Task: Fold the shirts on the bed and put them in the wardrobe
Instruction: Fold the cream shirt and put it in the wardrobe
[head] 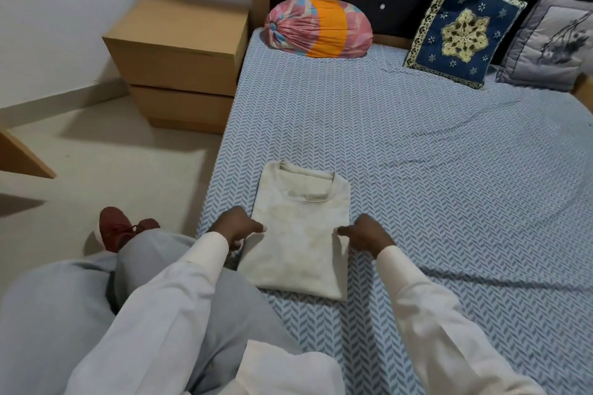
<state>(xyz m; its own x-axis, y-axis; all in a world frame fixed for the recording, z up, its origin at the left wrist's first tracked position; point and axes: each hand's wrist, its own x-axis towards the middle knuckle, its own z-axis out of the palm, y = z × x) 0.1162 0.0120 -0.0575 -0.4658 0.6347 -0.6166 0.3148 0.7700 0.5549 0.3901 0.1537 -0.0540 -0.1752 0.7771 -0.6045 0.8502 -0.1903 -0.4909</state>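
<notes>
A cream shirt (300,231) lies folded into a narrow rectangle near the left edge of the bed (433,170), collar pointing away from me. My left hand (236,224) pinches its left side at mid-length, thumb on top and fingers curled under the edge. At the opposite side my right hand (365,234) does the same, thumb on top of the cloth. The shirt still rests flat on the blue herringbone sheet.
A wooden bedside cabinet (179,61) stands left of the bed by the wall. A pink and orange bolster (317,29), a blue embroidered cushion (462,29) and a grey cushion (548,45) lean on the dark headboard. My knee and red shoe (112,228) are over the floor.
</notes>
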